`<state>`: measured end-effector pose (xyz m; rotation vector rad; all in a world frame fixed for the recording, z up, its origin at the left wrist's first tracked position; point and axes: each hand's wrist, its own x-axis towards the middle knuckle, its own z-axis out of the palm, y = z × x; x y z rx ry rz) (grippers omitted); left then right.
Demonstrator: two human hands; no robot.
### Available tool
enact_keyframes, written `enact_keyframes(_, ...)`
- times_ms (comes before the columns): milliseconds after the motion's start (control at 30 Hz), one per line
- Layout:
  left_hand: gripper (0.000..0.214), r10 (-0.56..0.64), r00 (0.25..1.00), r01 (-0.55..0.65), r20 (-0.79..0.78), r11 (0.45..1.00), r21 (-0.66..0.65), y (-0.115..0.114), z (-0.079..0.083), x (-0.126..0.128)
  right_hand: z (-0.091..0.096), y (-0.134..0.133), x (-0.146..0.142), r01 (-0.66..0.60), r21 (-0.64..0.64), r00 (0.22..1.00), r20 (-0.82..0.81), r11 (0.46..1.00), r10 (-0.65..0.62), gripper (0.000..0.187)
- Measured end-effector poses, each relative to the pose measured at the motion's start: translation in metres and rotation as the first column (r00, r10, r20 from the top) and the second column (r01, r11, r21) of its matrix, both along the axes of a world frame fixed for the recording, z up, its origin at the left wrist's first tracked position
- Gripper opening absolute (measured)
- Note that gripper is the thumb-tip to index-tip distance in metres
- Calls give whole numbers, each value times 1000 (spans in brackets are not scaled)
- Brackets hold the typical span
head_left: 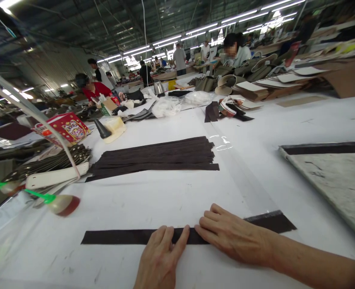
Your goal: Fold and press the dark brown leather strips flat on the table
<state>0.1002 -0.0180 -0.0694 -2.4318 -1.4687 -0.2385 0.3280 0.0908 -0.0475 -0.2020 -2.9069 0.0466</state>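
Note:
A long dark brown strip of flat material lies across the white table in front of me. To the left it looks narrow and even; past my right hand it is wider, with a shiny band along its far edge. My left hand has its fingers bent onto the middle of the strip, the index finger apart from the others. Just to the right, my right hand grips the strip with curled fingers, close to my left fingertips. Both thumbs are largely hidden. Beyond the hands lies a stack of similar dark strips.
Two bottles with green nozzles, one a squeeze bottle, are at left near a slanted metal pole. A grey slab sits at right. Plastic bags, a black cone and board stacks stand farther back. Several people work beyond.

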Motion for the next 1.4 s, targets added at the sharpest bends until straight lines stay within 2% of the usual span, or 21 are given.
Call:
enact_keyframes(167, 79, 17, 997, -29, -79, 988, -150, 2, 6, 6, -2, 0, 8, 18, 3, 1000, 0, 1000, -18, 20)
enact_keyframes(467, 86, -18, 994, 6, -108, 993, -115, 3, 7, 6, -2, -1, 30, 37, 29, 999, 3, 999, -37, 21)
enact_keyframes(733, 89, -15, 992, 0, -122, 993, -118, 4, 8, 5, 5, -2, 49, 70, 20, 997, 22, 997, -70, 26)
enact_keyframes(967, 89, -22, 996, 11, -85, 991, -130, 3, 8, 5, 6, -3, 62, 82, 38, 995, 52, 996, -84, 26)
enact_keyframes(1067, 90, -2, 996, -6, -85, 996, -91, 5, 10, -10, 6, -10, 50, 104, 48, 992, 60, 993, -107, 24)
enact_keyframes(1233, 82, 25, 998, -25, -53, 1000, 6, 10, 23, -48, 3, -23, 4, 150, 61, 988, 28, 987, -152, 17)
enact_keyframes(1300, 68, 25, 998, -26, 49, 999, 29, 11, 30, -48, 1, -28, -10, 170, 55, 985, 23, 984, -171, 15)
enact_keyframes(1400, 46, 1, 963, -12, 268, 999, 39, 12, 33, -27, -5, -31, -17, 189, 45, 982, 16, 981, -190, 13)
